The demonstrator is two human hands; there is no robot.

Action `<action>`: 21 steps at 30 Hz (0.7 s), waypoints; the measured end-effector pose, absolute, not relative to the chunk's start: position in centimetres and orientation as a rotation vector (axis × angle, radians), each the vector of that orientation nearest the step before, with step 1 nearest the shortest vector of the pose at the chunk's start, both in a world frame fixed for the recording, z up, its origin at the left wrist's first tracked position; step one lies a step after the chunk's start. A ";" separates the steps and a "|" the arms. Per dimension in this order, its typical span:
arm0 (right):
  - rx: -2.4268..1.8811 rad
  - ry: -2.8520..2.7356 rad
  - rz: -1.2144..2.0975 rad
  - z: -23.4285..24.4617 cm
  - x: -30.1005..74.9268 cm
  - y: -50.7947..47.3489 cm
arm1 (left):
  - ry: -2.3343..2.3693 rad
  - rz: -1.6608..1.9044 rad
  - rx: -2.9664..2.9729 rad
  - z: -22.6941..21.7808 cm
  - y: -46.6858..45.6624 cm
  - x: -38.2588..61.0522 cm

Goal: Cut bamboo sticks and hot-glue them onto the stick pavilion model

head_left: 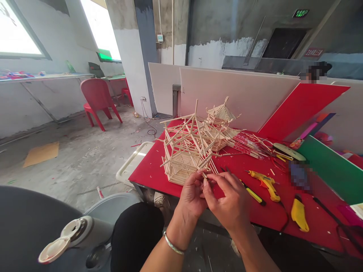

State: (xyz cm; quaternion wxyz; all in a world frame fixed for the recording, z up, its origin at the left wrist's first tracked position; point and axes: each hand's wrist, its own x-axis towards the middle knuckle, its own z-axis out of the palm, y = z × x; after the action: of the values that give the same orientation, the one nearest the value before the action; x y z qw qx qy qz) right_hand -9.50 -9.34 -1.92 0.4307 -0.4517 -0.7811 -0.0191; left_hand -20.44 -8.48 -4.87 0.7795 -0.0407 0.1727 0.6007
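My left hand (193, 192) and my right hand (228, 198) meet at the front edge of the red table. Their fingertips are closed together on a short piece of wooden stick (204, 175), partly hidden by the fingers. Just beyond them stands an open pavilion-like frame (183, 156) built of thin wooden sticks, with a woven-looking stick base and slanting roof sticks. Behind it rises a second stick model (222, 113) with a pointed roof. Right of my right hand lie a yellow-and-black utility knife (253, 192) and a yellow glue gun (265, 184).
Loose sticks in plastic wrapping (246, 145) lie on the red table (227, 162). A yellow tool (299, 213) and a dark cable sit at the right. White boards (235, 94) stand behind. An open-lidded bottle (85, 230) is at lower left; a red chair (98, 94) stands farther off.
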 end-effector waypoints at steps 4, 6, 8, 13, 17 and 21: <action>-1.126 -1.953 -0.047 -1.9 -9.6 -9.4 | 0.350 1.301 -0.101 -4.9 -8.4 -20.4; -1.123 -1.957 -0.045 -2.0 -9.6 -9.4 | 0.355 1.304 -0.098 -4.9 -8.4 -20.4; -1.121 -1.963 -0.043 -2.0 -9.6 -9.4 | 0.354 1.303 -0.092 -5.1 -8.4 -20.4; -1.116 -1.967 -0.050 -2.2 -9.4 -9.3 | 0.333 1.295 -0.101 -5.3 -8.4 -20.5; -1.114 -1.950 -0.053 -2.2 -9.5 -9.3 | 0.340 1.291 -0.115 -5.4 -8.4 -20.5; -1.117 -1.938 -0.056 -2.2 -9.8 -9.2 | 0.351 1.297 -0.140 -5.6 -8.3 -20.4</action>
State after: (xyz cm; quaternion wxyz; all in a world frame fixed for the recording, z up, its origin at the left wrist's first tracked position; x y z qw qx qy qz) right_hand -9.77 -9.21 -2.18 0.4368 -0.4489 -0.7792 -0.0224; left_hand -20.44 -8.33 -5.55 0.7806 -0.0646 0.1623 0.6002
